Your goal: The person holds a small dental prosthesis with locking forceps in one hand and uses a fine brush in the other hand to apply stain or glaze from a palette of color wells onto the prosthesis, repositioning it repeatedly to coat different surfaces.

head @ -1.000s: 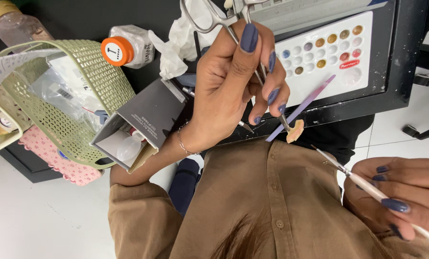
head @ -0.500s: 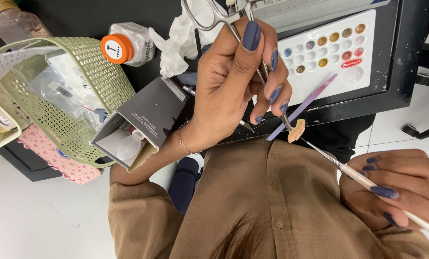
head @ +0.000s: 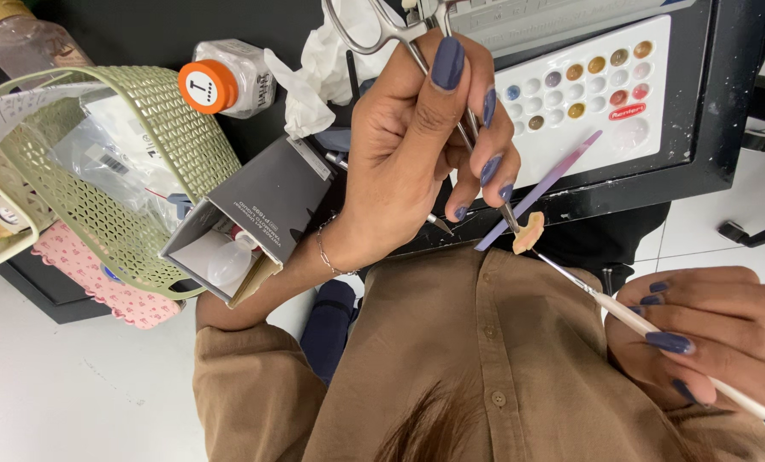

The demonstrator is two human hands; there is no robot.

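Beside the left hand [head: 416, 162] an open grey carton [head: 258, 214] leans on a green mesh basket [head: 143, 171]; above it lies a white bottle with an orange cap [head: 224, 81]. A white palette [head: 596, 94] of round colour wells sits just past that hand's fingertips. The left hand is clenched on metal forceps [head: 416, 51], which pinch a small tan piece [head: 528, 233]. The right hand [head: 703, 334] grasps a thin brush [head: 622, 312], its tip touching the piece.
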